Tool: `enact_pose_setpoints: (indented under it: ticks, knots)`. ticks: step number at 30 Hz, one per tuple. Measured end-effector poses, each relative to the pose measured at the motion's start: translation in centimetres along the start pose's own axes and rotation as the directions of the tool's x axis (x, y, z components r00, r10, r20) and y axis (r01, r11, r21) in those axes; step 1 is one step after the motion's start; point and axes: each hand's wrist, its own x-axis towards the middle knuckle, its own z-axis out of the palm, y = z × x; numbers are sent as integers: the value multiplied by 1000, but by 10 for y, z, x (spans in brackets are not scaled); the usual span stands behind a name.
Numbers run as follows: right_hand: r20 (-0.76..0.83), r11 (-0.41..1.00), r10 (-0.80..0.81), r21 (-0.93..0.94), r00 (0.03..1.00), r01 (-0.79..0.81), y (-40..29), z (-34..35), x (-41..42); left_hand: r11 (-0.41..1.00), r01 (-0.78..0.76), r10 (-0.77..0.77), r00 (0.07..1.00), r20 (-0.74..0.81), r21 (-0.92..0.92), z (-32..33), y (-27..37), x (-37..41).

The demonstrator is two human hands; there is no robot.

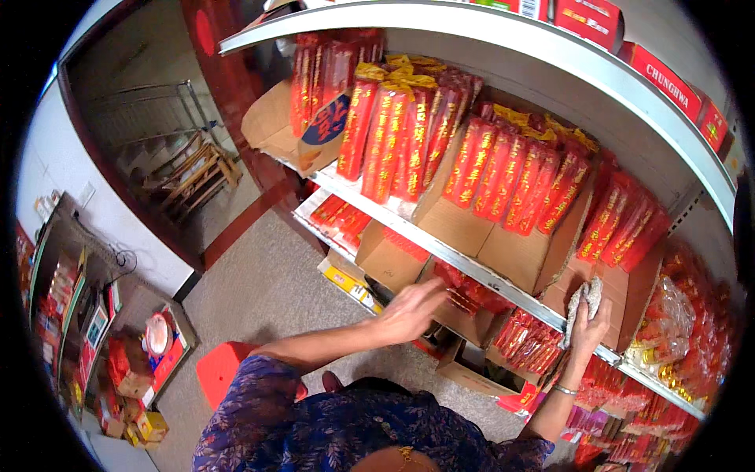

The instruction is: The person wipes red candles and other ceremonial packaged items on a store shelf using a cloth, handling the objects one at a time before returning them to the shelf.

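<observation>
My right hand (585,330) grips a crumpled greyish-white cloth (583,302) at the metal front edge of the shelf (519,300). Behind the cloth lies the bare floor of an open cardboard box (619,295), with long red packs (613,227) bearing gold writing at its back. My left hand (413,312) hovers below that same shelf edge, fingers loosely bent and nothing visible in them. Its fingertips are nearest to red packets (466,289) in a carton on the lower shelf; whether they touch cannot be told.
More red packs (395,141) stand in cardboard boxes to the left. An upper shelf (472,29) with red cartons (666,76) overhangs them. A red stool (224,369) stands by my left arm. Open cartons (481,369) sit low before me. A doorway (147,118) is at far left.
</observation>
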Motion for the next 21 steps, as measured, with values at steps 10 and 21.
enact_pose_setpoints:
  ticks: [10, 21]
  knots:
    - [116, 1000, -20, -2, 993, 20, -13, 3, 7, -56, 900, -737, -330, 590, 433, 20, -13, -541]
    - [44, 995, -36, -96, 998, 40, -7, -3, 3, -660, 575, -751, -501, 430, -484, 94, 33, -593]
